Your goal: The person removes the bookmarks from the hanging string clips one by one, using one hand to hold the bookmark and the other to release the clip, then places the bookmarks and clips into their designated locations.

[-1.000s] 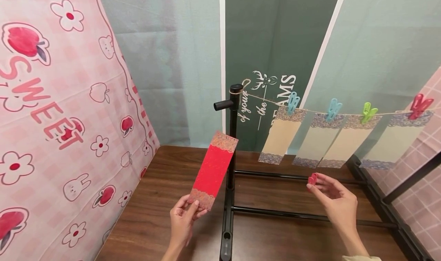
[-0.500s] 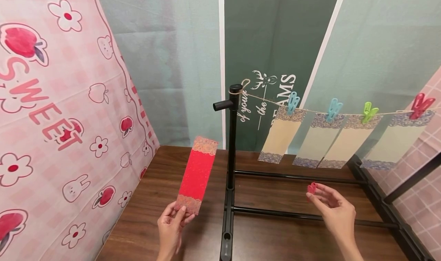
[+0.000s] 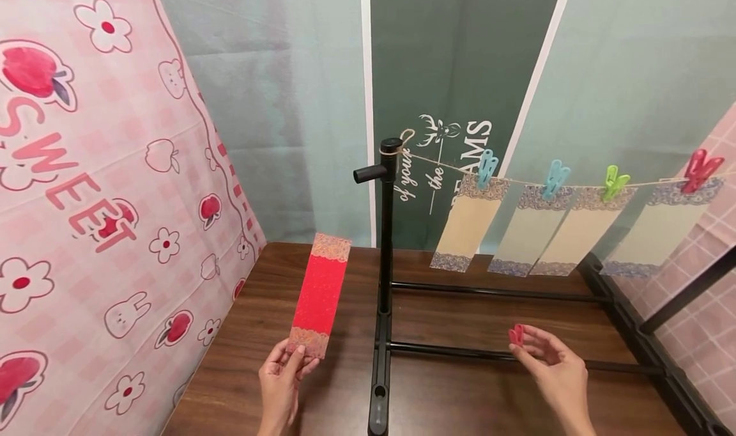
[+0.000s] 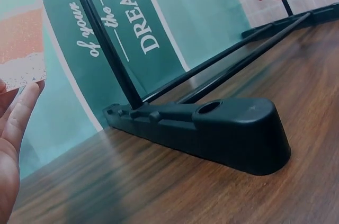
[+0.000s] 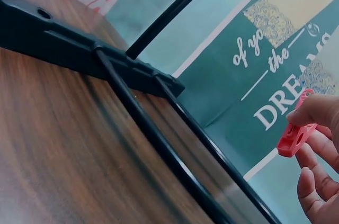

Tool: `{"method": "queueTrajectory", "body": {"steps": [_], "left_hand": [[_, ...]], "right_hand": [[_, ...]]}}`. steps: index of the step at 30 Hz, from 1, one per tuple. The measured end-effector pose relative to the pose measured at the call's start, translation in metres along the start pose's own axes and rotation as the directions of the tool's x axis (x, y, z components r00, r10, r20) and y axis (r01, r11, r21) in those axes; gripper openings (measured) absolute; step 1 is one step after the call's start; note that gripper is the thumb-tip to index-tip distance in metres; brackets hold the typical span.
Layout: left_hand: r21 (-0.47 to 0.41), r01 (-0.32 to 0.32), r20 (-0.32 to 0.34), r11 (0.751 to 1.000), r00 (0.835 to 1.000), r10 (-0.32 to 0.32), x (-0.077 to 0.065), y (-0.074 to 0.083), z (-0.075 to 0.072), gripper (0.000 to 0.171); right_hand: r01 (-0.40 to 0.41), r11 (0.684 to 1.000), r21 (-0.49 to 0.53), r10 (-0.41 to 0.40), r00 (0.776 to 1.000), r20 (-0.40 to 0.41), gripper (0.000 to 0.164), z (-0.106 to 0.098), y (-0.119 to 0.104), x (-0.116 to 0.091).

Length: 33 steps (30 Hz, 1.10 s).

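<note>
My left hand (image 3: 282, 378) pinches the lower end of a red paper card (image 3: 319, 295) with lace-patterned ends, held up left of the black post. In the left wrist view only the card's lower corner (image 4: 24, 49) shows, above the fingers. A red clothespin (image 3: 516, 335) is pinched between thumb and fingers of my right hand (image 3: 554, 365), below the hanging cards. The right wrist view shows that clothespin (image 5: 295, 136) from the side. Along a string, pale cards (image 3: 468, 225) hang from two blue clothespins (image 3: 555, 179), a green clothespin (image 3: 615, 183) and another red clothespin (image 3: 701, 171).
A black rack (image 3: 386, 231) with a short side peg stands on the wooden table (image 3: 230, 359). Its two crossbars (image 3: 448, 350) run low to the right foot. A pink printed cloth (image 3: 132, 231) borders the left; a green curtain (image 3: 460, 52) hangs behind.
The left hand has moved left and slightly down with the red card, away from the post. My right hand has lowered a little, still holding the red clothespin.
</note>
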<state>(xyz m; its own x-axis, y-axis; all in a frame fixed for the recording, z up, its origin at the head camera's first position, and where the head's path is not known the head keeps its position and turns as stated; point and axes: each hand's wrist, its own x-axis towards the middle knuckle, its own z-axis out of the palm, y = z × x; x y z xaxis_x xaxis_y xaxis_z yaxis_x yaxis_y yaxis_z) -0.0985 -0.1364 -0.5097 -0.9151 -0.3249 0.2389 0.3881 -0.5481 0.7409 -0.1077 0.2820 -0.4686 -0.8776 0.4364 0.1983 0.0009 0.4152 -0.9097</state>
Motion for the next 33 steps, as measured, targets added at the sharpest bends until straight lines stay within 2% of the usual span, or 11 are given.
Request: {"method": "queueTrajectory", "body": {"steps": [5,11,15,23,28,33], "left_hand": [[0.037,0.033,-0.058,0.999,0.998,-0.03,0.001,0.0,-0.007,0.019],[0.095,0.084,-0.1,0.992,0.992,-0.075,0.003,-0.001,-0.016,0.021],[0.156,0.135,-0.12,0.978,0.986,-0.117,0.002,-0.001,-0.022,0.02],[0.289,0.247,-0.179,0.925,0.963,-0.201,0.004,-0.005,-0.032,0.023],[0.324,0.307,-0.187,0.895,0.948,-0.258,0.011,-0.004,-0.04,0.026],[0.352,0.362,-0.195,0.863,0.93,-0.311,0.021,-0.005,-0.05,0.027]], "right_hand": [[-0.015,0.999,-0.044,0.016,0.999,0.03,0.045,-0.004,0.006,-0.005],[0.031,0.996,-0.088,-0.026,0.998,0.058,0.044,-0.005,0.015,-0.011],[0.055,0.986,-0.157,-0.047,0.997,0.055,0.042,-0.005,0.021,-0.014],[0.083,0.978,-0.194,-0.067,0.994,0.091,0.038,-0.003,0.034,-0.016],[0.118,0.962,-0.245,-0.075,0.981,0.178,0.039,0.001,0.041,-0.013],[0.13,0.948,-0.291,-0.049,0.962,0.269,0.04,0.007,0.048,-0.008]]}}
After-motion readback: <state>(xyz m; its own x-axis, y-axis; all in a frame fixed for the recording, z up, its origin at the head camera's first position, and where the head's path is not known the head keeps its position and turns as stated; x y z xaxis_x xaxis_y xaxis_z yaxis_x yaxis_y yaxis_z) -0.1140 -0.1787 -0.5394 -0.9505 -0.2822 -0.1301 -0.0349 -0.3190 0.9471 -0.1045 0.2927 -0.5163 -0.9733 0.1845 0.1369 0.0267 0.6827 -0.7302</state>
